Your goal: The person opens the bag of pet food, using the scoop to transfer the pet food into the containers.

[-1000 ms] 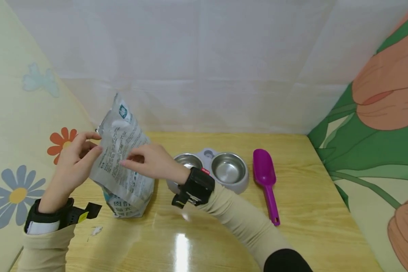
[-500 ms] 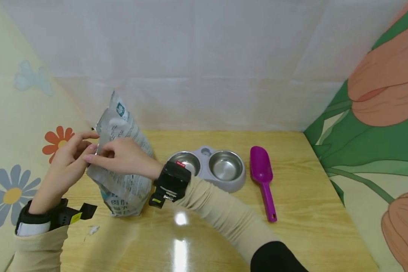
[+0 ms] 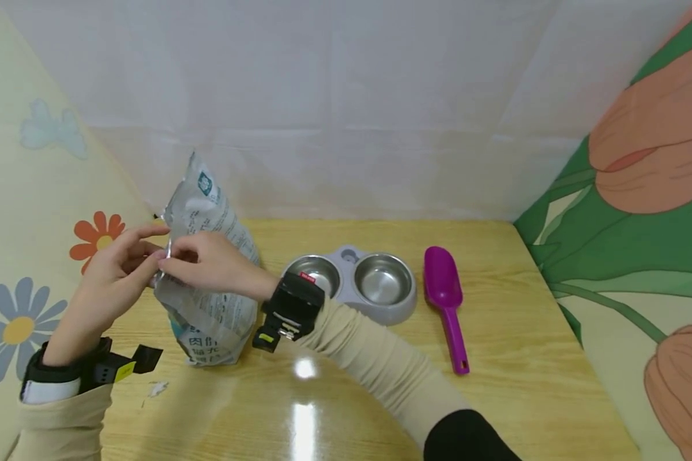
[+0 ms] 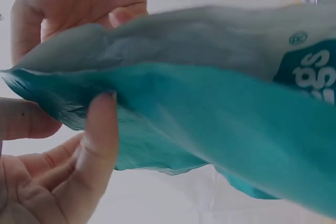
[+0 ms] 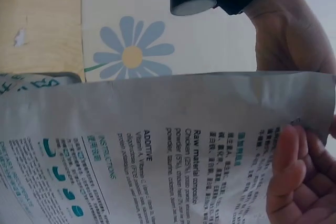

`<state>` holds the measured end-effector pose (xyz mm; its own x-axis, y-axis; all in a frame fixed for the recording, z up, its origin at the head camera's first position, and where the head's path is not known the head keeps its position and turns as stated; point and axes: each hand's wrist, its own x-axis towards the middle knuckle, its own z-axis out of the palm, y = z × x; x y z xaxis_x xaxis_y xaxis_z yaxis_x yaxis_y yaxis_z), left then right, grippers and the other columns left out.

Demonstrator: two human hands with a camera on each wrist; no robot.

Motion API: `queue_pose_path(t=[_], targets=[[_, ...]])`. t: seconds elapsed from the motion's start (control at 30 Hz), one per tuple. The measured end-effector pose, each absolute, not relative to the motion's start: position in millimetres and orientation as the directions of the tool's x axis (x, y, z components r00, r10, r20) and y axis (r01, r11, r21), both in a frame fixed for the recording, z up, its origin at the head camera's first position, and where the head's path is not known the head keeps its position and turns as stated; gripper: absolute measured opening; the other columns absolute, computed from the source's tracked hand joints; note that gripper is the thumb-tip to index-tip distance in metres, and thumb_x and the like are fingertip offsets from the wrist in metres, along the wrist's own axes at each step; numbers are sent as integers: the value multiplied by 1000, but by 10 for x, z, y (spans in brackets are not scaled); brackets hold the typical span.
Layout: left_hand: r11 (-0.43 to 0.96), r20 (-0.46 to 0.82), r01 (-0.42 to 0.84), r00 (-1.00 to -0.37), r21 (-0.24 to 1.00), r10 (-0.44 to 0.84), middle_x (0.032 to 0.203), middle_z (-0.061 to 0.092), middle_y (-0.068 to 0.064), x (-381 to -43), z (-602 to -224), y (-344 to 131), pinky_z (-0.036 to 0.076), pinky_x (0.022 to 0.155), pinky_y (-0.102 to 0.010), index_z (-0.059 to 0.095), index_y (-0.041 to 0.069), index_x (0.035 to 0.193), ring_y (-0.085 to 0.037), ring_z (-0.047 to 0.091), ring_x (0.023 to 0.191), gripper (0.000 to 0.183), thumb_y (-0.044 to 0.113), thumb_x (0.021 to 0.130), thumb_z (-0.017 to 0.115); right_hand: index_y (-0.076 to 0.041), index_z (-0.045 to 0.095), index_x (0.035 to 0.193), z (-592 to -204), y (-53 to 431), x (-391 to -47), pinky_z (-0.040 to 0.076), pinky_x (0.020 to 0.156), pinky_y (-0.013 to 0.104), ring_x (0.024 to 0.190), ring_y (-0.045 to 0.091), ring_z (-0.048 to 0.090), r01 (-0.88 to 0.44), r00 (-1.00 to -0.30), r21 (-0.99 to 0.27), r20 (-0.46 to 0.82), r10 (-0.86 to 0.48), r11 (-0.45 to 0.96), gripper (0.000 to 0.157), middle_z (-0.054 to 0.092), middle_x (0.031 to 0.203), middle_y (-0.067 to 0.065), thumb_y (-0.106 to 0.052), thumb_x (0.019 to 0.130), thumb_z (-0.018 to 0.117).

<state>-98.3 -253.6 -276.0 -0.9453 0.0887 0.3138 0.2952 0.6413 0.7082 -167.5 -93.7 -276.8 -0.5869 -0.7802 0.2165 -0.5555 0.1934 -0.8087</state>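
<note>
A silver-and-teal pet food bag [image 3: 222,317] stands upright on the left of the table, its printed back facing the head camera. My left hand [image 3: 106,275] pinches its left edge near the top; in the left wrist view a fingertip presses the teal panel [image 4: 157,103]. Right beside it, my right hand [image 3: 216,262] holds the same edge between thumb and fingers. From the right wrist, small print on the silver panel [image 5: 142,108] shows, with the right fingers [image 5: 289,156] curled at its corner and the left hand [image 5: 289,30] partly behind.
A grey double bowl stand [image 3: 400,314] with two steel bowls is to the right of the bag. Further right lies a purple scoop [image 3: 444,282]. A small white scrap [image 3: 158,388] lies in front of the bag. Patterned walls border the wooden table [image 3: 525,358].
My right hand has moved left from the bag's printed face to its left edge, close to the left thumb. The bag's edge has shifted slightly between the hands. Bowls and scoop have stayed put.
</note>
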Motion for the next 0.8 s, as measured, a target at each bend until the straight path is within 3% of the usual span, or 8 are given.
queue_pose_path(t=[0.17,0.33,0.5,0.8], targets=[[633,352,363,-924,683,149,64,52,4,-1010,-2726,-2514,36,40,-24,38,2,130,-13,40,40,40,-2,91,46,-10,56,72,-2736,-930,-1674,41,53,17,54,7,49,-528,-579,-832,204,-789,172,21,52,61,-3,-14,92,50],[627,426,454,-881,634,207,58,50,5,-1030,-2721,-2504,37,40,-20,40,0,128,-9,42,38,44,-10,87,49,-9,53,68,-2718,-914,-1682,39,52,17,51,9,47,-518,-578,-839,197,-792,169,24,50,57,-2,-11,91,51],[688,504,488,-840,537,202,52,49,8,-1017,-2690,-2484,36,38,-18,50,0,118,-3,39,35,41,-14,79,54,-9,49,62,-2723,-919,-1676,33,48,15,46,7,39,-548,-596,-814,220,-772,191,26,40,52,-2,-9,88,54],[734,519,490,-826,469,220,47,47,8,-1024,-2667,-2487,34,36,-17,52,0,97,0,38,32,28,-15,73,56,-12,36,54,-2660,-930,-1614,24,41,14,39,5,29,-580,-665,-735,179,-725,351,38,29,46,-5,-15,85,57]])
